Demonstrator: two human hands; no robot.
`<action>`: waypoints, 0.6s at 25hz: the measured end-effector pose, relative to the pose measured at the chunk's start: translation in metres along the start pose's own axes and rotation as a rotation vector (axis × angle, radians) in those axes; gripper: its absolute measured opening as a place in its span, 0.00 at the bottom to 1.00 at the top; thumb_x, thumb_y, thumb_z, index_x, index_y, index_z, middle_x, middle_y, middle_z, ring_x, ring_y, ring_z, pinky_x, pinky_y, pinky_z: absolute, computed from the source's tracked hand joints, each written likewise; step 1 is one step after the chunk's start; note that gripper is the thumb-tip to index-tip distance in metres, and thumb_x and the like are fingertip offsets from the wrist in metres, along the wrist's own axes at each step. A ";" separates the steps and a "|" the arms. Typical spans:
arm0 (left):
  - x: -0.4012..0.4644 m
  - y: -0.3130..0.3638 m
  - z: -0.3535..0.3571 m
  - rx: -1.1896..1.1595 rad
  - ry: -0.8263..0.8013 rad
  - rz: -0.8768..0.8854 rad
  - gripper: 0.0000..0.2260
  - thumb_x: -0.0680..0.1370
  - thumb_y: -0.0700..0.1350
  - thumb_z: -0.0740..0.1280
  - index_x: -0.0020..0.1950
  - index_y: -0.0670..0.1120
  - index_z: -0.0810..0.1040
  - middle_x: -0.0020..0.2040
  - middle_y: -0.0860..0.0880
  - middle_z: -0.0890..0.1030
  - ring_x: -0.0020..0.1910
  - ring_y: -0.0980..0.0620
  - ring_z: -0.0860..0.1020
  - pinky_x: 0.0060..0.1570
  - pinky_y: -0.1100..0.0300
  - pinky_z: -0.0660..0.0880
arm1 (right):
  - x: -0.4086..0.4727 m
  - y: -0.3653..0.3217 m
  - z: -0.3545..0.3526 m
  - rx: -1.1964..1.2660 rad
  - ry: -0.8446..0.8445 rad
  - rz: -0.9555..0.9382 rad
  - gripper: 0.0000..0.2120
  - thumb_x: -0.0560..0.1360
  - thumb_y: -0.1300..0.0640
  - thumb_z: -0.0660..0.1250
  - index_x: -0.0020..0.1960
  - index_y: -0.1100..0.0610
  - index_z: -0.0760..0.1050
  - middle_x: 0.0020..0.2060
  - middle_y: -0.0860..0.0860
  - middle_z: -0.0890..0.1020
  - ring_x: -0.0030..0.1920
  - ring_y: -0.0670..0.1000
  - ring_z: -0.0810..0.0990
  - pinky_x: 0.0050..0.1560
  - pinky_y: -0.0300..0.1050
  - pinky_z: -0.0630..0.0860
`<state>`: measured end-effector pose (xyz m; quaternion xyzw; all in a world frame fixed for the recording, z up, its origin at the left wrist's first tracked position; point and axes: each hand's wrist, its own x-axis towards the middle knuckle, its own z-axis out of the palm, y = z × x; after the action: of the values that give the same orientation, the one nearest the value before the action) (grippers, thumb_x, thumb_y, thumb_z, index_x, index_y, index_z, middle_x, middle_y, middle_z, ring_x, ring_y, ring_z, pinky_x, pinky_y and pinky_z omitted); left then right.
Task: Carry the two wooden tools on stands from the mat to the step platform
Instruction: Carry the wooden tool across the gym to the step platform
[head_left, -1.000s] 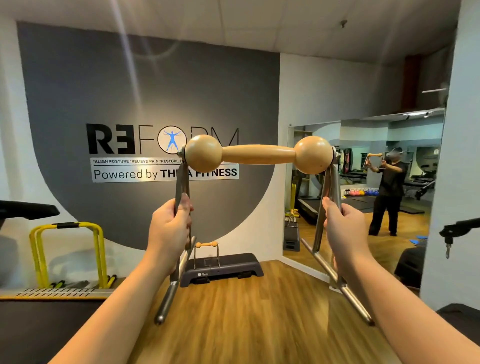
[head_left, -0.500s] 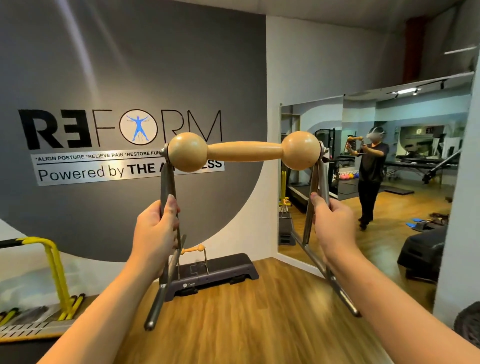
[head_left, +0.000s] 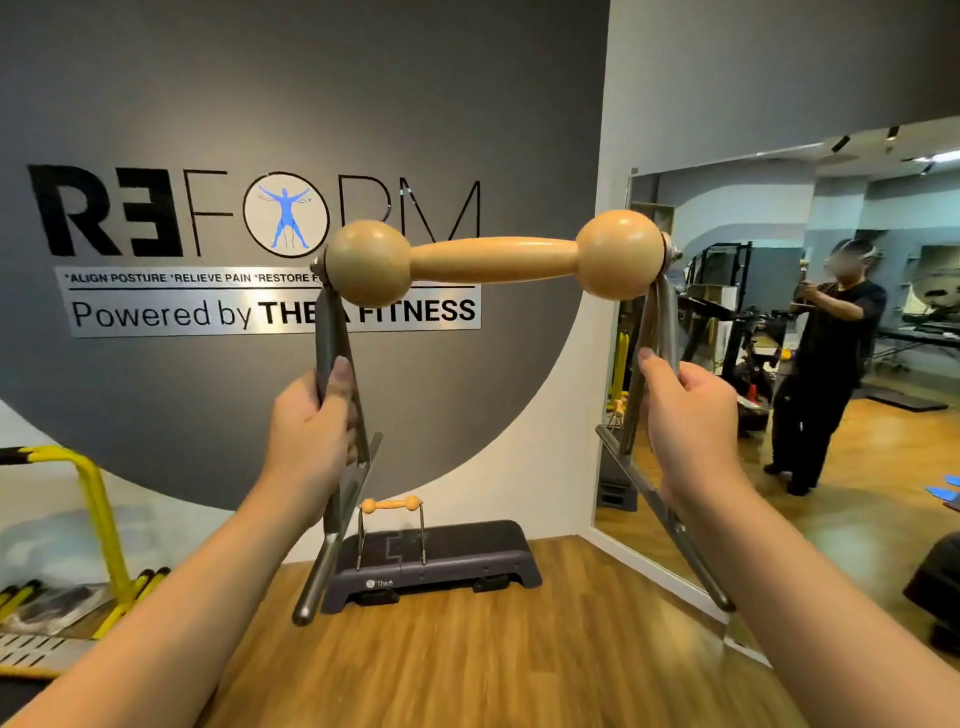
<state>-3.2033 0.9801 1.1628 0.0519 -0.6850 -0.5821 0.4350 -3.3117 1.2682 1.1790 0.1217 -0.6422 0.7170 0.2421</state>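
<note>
The wooden tool (head_left: 493, 258) is held up in the air, its long axis level and running left to right, its metal stand (head_left: 332, 395) hanging below. The left hand (head_left: 311, 441) and right hand (head_left: 685, 426) each curl fingers round 1 upright. A second tool (head_left: 390, 505) stands on the step platform (head_left: 441, 561) ahead

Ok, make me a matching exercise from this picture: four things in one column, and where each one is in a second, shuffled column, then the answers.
Things:
1. wooden tool in the hands
2. second wooden tool
3. step platform
4. yellow frame

Places:
A. on the wooden floor against the wall
B. at the far left by the wall
C. held up in the air by its metal stand
D. standing on the step platform

Pairs: 1-C, 2-D, 3-A, 4-B

The left hand and right hand each grip one side of the stand.
</note>
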 end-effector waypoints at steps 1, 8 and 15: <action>0.020 -0.008 0.013 -0.004 0.007 0.000 0.16 0.86 0.55 0.60 0.46 0.45 0.71 0.29 0.54 0.68 0.24 0.55 0.65 0.24 0.60 0.64 | 0.022 0.010 0.010 0.004 0.000 0.007 0.21 0.80 0.47 0.68 0.33 0.54 0.70 0.23 0.45 0.67 0.26 0.47 0.64 0.30 0.46 0.61; 0.153 -0.089 0.082 -0.033 0.015 0.039 0.17 0.87 0.53 0.60 0.41 0.47 0.67 0.28 0.54 0.67 0.23 0.57 0.63 0.22 0.63 0.62 | 0.154 0.091 0.079 0.029 -0.001 -0.012 0.21 0.78 0.44 0.68 0.33 0.54 0.69 0.27 0.50 0.68 0.30 0.52 0.66 0.34 0.48 0.63; 0.311 -0.170 0.139 0.007 -0.015 0.064 0.17 0.86 0.54 0.61 0.42 0.46 0.71 0.26 0.55 0.69 0.21 0.57 0.64 0.21 0.62 0.63 | 0.285 0.175 0.169 -0.017 0.082 -0.026 0.21 0.76 0.44 0.69 0.32 0.54 0.67 0.28 0.53 0.66 0.31 0.52 0.65 0.36 0.51 0.63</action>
<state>-3.5598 0.8509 1.1936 0.0273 -0.6917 -0.5658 0.4480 -3.6663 1.1466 1.1916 0.0985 -0.6363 0.7127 0.2784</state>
